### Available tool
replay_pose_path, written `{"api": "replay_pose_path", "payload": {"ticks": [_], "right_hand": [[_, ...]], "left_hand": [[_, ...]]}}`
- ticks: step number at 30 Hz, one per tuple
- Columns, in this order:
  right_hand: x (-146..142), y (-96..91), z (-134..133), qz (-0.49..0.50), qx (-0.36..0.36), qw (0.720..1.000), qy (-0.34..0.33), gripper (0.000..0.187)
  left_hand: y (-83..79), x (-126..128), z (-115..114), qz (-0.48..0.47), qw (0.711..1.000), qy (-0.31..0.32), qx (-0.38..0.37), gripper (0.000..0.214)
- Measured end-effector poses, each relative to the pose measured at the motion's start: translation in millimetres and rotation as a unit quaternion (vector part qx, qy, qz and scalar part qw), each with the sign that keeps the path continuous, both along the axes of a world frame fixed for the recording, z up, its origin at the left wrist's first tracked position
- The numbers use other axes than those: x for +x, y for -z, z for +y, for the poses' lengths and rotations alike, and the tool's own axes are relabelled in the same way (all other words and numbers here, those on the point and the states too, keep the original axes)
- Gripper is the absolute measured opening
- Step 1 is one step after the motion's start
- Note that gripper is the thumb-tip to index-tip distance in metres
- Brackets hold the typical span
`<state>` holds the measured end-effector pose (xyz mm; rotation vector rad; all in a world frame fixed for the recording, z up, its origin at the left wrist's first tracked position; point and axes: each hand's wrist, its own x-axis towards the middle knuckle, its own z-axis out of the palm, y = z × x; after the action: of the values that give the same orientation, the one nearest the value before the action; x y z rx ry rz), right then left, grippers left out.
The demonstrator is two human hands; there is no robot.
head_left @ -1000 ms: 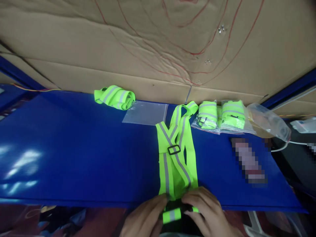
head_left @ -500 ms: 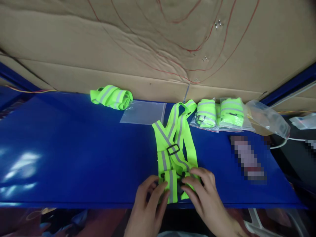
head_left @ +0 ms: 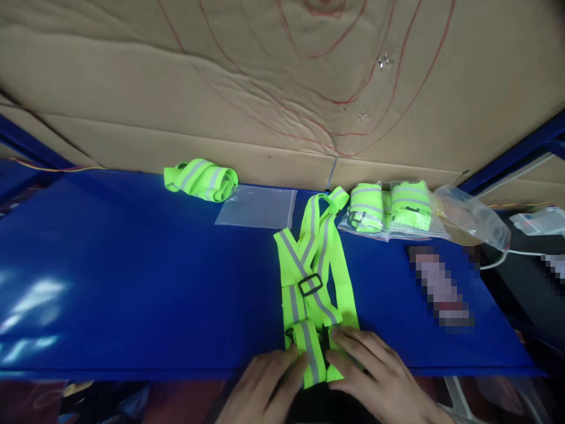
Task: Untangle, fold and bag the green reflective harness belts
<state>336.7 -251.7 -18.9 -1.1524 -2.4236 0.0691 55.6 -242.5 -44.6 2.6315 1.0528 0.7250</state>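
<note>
A neon-yellow reflective vest [head_left: 346,288] made of grey-striped straps lies loosely folded on the blue table [head_left: 154,282], its lower ends at the front edge. Where the straps cross sits a black slide buckle [head_left: 310,284]. My left hand [head_left: 267,383] is closed at the lower left, its fingertips pinching the side of a short strap end. On the lower right, the fingers of my right hand [head_left: 375,368] are closed over another strap end. Dark fittings beside the fingers are partly hidden.
A rolled reflective strap bundle [head_left: 203,179] lies at the back left, beside a flat clear bag [head_left: 258,207]. Two bagged reflective rolls [head_left: 410,206] and a crumpled plastic bag [head_left: 474,218] are at the back right. A blurred-out object [head_left: 441,288] lies right. Cardboard [head_left: 176,94] walls the back.
The lower strap ends have come closer to me, past the table edge, with both hands on them. The view has tilted up slightly, so everything sits lower.
</note>
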Motion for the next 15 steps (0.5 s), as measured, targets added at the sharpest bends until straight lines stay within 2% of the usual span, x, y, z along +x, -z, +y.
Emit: {"api": "replay_pose_path", "payload": {"ticks": [4, 9, 13, 15], "right_hand": [[-2.4, -6.6, 10.1, 0.040, -0.029, 0.999, -0.001, 0.031], [-5.2, -14.8, 30.1, 0.125, -0.116, 0.985, 0.007, 0.028], [-12.3, -16.0, 50.1, 0.156, -0.202, 0.966, 0.042, 0.019], [-18.0, -14.3, 60.1, 0.141, -0.190, 0.970, 0.061, 0.017]], "left_hand": [[-15.8, 9.9, 16.4, -0.048, 0.998, -0.024, -0.034, 0.041], [-24.8, 29.8, 28.0, -0.130, 0.982, -0.082, -0.108, 0.021], [-25.6, 38.6, 37.8, -0.156, 0.964, -0.161, -0.139, 0.020], [-24.5, 41.6, 40.9, -0.143, 0.960, -0.200, -0.137, 0.026]]}}
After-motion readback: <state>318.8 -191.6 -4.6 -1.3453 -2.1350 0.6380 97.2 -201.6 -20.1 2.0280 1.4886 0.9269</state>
